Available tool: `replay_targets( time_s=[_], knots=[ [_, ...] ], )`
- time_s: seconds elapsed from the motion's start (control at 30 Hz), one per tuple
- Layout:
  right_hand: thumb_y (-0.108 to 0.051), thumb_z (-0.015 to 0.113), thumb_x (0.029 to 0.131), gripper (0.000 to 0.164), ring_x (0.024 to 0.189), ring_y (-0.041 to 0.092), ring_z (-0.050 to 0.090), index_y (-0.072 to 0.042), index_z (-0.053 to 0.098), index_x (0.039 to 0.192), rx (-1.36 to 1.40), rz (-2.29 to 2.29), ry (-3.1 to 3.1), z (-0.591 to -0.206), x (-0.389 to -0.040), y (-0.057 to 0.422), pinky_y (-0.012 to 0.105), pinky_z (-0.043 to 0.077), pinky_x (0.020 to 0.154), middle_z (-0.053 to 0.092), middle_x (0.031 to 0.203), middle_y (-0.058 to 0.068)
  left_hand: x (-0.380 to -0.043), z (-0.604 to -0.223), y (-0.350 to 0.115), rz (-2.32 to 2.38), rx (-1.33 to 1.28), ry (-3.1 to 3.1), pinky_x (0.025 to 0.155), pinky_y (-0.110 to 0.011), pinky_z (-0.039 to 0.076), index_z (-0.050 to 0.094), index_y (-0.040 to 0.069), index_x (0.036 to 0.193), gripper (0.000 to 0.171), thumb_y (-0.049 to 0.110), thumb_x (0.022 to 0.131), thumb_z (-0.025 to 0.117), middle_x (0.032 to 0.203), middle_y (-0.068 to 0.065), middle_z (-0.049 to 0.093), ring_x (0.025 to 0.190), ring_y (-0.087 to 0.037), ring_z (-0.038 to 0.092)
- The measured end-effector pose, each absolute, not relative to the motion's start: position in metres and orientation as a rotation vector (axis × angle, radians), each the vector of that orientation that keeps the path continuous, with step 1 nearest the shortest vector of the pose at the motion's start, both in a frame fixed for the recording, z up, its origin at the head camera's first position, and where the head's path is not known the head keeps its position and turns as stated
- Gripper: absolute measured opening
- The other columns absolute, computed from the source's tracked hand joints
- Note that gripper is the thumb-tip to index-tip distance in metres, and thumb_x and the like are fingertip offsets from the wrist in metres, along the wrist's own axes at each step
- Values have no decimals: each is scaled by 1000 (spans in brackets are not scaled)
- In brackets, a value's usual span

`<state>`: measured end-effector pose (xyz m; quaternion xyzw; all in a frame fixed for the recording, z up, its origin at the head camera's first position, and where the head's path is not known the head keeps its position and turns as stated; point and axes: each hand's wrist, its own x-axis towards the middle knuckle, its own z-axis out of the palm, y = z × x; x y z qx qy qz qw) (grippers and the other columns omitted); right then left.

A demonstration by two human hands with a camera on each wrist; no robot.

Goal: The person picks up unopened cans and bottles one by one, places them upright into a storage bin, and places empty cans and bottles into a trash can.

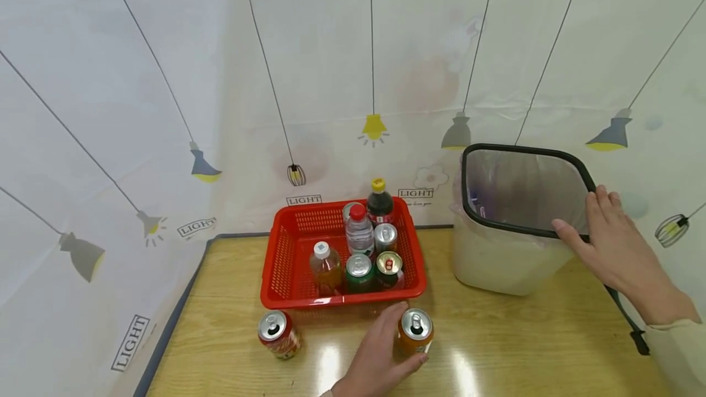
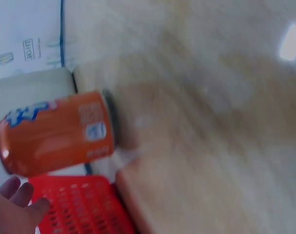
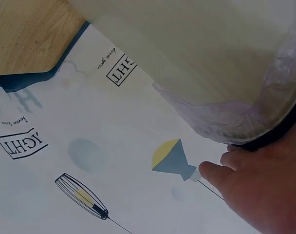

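Note:
An orange drink can (image 1: 415, 332) with an opened top stands upright on the wooden table. My left hand (image 1: 380, 351) is around its left side, thumb in front and fingers behind. In the left wrist view the fingertips (image 2: 22, 194) appear a little apart from the can. My right hand (image 1: 626, 247) rests on the near right corner of a pale trash bin (image 1: 496, 256), fingers mostly straight over its black rim (image 1: 529, 150). In the right wrist view part of that hand is cut off by the edge. A red opened can (image 1: 280, 336) stands to the left.
Behind the cans, a red basket (image 1: 268, 256) holds several bottles and cans, grouped towards its right side. A translucent liner (image 3: 211, 119) lines the bin. Printed cloth (image 1: 331, 78) hangs behind the table. A dark strap (image 1: 623, 314) dangles by the right wrist.

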<state>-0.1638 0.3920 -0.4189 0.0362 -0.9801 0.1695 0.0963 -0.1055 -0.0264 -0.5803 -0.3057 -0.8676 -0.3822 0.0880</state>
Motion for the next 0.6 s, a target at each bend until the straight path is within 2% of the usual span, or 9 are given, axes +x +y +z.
replay_targets(
  time_s=[0.23, 0.43, 0.6],
  knots=[
    [-46, 41, 111, 90, 150, 49, -22, 19, -5, 154, 90, 570, -2927, -419, -164, 391, 65, -7, 121, -22, 161, 36, -109, -595, -6, -1442, -649, -2689, 105, -43, 51, 43, 13, 151, 92, 41, 78, 92, 141, -4, 55, 126, -19, 57],
    [-46, 40, 110, 91, 150, 47, -23, 19, -5, 154, 71, 588, -2938, -418, -163, 391, 66, -7, 120, -21, 161, 36, -110, -604, 2, -1489, -540, -2668, 97, -40, 54, 51, 13, 142, 83, 36, 76, 94, 126, -2, 65, 114, -19, 63],
    [-45, 41, 110, 90, 151, 48, -21, 19, -4, 154, 81, 595, -2950, -416, -163, 392, 65, -6, 121, -19, 162, 37, -108, -598, 2, -1481, -546, -2642, 96, -39, 55, 53, 13, 139, 78, 30, 76, 95, 124, -3, 68, 111, -18, 65]
  ],
)
